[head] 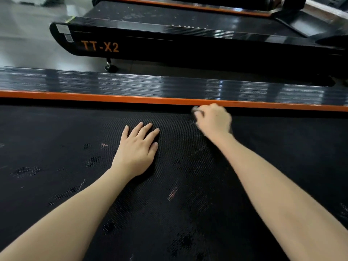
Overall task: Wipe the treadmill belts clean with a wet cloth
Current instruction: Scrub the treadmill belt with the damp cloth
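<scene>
Gripping cloth [195, 109] near "TT-X2" treadmill [188, 45].

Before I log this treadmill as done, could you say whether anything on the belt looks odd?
Yes: the belt is blotchy, with dark patches at its left and a reddish streak near the middle, perhaps grime or wetness.

The black dimpled rubber treadmill belt [56, 140] fills the lower frame, flat, blotched with dull smudges and a few reddish marks. A small grey bunched cloth [196, 110], mostly hidden in my right hand [214, 119], lies at its far edge, right of centre.
</scene>
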Demonstrator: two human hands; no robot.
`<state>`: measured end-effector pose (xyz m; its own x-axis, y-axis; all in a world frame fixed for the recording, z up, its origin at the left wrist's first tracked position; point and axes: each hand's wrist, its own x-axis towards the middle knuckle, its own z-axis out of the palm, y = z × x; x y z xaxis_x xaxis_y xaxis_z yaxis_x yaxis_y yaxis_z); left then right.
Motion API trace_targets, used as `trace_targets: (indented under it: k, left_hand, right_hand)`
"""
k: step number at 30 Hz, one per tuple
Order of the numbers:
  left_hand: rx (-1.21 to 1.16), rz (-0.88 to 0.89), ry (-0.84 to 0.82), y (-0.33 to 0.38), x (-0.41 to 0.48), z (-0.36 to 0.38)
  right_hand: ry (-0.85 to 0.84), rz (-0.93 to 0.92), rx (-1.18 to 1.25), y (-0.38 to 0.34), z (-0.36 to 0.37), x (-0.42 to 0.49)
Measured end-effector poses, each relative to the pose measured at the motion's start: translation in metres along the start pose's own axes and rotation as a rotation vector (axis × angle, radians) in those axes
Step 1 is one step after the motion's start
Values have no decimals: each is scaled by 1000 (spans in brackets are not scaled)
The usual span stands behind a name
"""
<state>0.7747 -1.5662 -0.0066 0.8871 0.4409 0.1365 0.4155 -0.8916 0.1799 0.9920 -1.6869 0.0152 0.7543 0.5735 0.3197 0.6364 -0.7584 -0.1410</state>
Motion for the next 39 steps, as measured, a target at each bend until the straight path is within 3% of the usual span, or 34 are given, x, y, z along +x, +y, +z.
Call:
trace_targets:
  k: [3,5,10,15,17,20,22,24,26,28,30,32,36,39]
  left_hand:
    - [12,-5,0,1,1,2]
    - [10,-14,2,3,1,2]
    - [-14,-20,10,2,1,1]
    - [-2,-17,17,2,0,1]
    - [-4,-19,14,2,0,-1]
    - [-27,-23,6,2,0,-2]
    - [-26,-25,2,3,1,-2]
    - [-10,-21,10,4,1,-2]
    - [-7,-20,14,3,1,-2]
    - [-12,-16,17,2,0,-3]
    - [-14,-11,24,2,-1,-3]
    - [-5,-11,35,3,-1,-2]
    - [-2,-18,15,3,1,0]
    - [-3,-21,16,2,2,0]
  right_hand:
    - [35,304,-56,41,-6,7]
    - [37,277,-35,18,-4,0]
    - [2,-137,231,-71,-14,-91]
    - [-134,-518,402,-43,-55,-182]
    - [-99,-468,308,-21,-56,-166]
    - [-16,-122,180,-4,-47,-127]
    - [3,-8,169,-15,-44,-133]
    - [-22,-108,240,-45,-49,-169]
    - [-112,-327,378,-73,-63,-222]
    - [-225,-489,475,-75,-78,-255]
    - [-236,-538,468,-54,-80,-247]
    - [-129,-438,372,-33,-72,-215]
    - [-32,-34,190,-27,-49,-154]
    - [-25,-152,254,-53,-53,-183]
